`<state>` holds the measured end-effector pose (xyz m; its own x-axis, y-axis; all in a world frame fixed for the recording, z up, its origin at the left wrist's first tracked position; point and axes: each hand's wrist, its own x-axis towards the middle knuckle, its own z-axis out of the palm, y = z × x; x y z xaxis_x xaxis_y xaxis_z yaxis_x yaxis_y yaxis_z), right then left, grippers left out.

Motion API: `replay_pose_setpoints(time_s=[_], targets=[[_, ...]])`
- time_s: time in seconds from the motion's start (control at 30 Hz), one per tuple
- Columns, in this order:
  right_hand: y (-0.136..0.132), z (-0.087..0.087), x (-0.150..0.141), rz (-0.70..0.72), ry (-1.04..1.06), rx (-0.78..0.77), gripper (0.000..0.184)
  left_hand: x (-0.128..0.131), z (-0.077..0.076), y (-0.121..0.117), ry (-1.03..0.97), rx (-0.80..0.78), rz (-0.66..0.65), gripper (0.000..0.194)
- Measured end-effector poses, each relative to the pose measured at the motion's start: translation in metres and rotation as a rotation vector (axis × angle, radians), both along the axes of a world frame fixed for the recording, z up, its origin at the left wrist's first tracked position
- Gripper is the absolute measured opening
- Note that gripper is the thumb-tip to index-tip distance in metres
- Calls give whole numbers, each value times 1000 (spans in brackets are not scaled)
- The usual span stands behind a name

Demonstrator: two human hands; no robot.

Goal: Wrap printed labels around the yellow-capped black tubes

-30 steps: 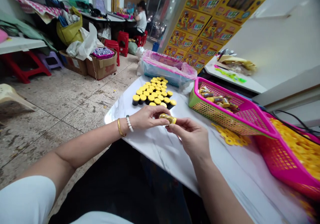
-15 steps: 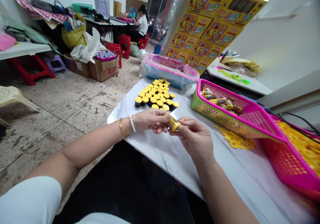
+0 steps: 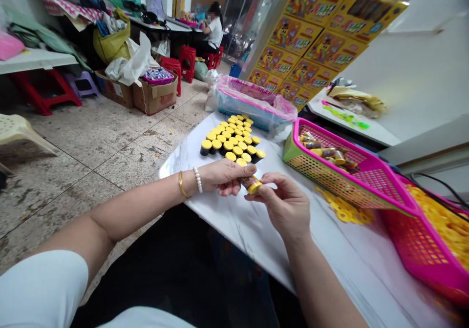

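Two bare hands hold one small yellow tube [image 3: 252,185] above a white counter [image 3: 249,230]. The left hand [image 3: 223,175], with one gold bangle [image 3: 182,184] and one beaded bracelet [image 3: 198,179] at its wrist, pinches the far end between thumb and fingers. The right hand [image 3: 286,202] pinches the near end with thumb and forefinger. Just beyond them stand roughly thirty dark jars [image 3: 230,156] with yellow caps, too packed for an exact count. Three baskets sit around: a blue one [image 3: 240,112] under clear plastic, a green-and-pink one [image 3: 326,179] with several more tubes [image 3: 328,153], and a pink one [image 3: 421,247] full of yellow rings. More rings [image 3: 344,212] lie loose on the counter. Eight yellow boxes [image 3: 295,36] show behind, and one person [image 3: 216,31] sits farther back
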<state>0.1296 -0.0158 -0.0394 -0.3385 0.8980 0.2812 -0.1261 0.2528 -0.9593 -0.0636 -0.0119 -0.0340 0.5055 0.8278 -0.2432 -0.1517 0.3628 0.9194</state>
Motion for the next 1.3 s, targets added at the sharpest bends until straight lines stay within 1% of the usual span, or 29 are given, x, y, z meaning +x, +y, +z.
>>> replay_pose_setpoints(time_s=[0.1,0.23,0.3,0.37,0.43,0.5,0.57,0.63,0.67,0.73,0.8,0.83,0.9,0.97,1.0,1.07,1.13,1.17,1.2,1.23,1.3], targets=[[0,-1,1,37,-61,76,14,0,2,0,23,-36,11,57],[2,-3,3,8,44,91,8,-1,6,-1,-95,-23,-36,46],[2,-3,1,-4,18,122,11,-1,5,-1,-63,-30,-9,48],[0,-2,-1,-4,-66,192,13,1,4,-1,5,-48,20,54],[-2,-1,-4,-7,-103,244,11,2,3,-1,33,-66,15,58],[-4,-1,-5,-20,-67,244,7,3,3,-1,9,-77,-24,58],[-5,-2,-6,-18,-27,200,8,3,3,0,-12,-78,-49,54],[-4,-3,-6,0,-40,168,12,3,2,0,12,-62,-19,53],[-3,-3,-7,2,-75,186,15,3,1,1,29,-50,13,54],[-1,-4,-6,-21,-180,291,17,2,1,2,34,-39,63,55],[-1,-5,-5,-81,-254,418,12,2,1,2,-8,-46,55,51],[-1,-6,-5,-110,-264,454,9,1,2,2,-28,-51,38,48],[-2,-7,-4,-132,-228,456,5,1,2,2,-33,-65,8,45],[-3,-7,-4,-118,-203,436,7,1,2,3,7,-83,15,46],[-3,-7,-5,-107,-216,447,11,1,2,3,29,-92,26,49],[-4,-5,-6,-86,-287,533,19,1,0,3,60,-100,33,53],[-5,-3,-7,-72,-357,641,19,1,-1,2,66,-86,11,55],[-5,-2,-8,-62,-369,669,18,1,-1,2,65,-74,-4,55],[-6,-1,-8,-55,-362,665,17,0,-1,1,64,-68,-18,54],[-6,0,-8,-51,-336,623,15,0,0,1,60,-66,-33,54],[-5,0,-7,-46,-244,456,8,-2,2,1,32,-72,-68,52]])
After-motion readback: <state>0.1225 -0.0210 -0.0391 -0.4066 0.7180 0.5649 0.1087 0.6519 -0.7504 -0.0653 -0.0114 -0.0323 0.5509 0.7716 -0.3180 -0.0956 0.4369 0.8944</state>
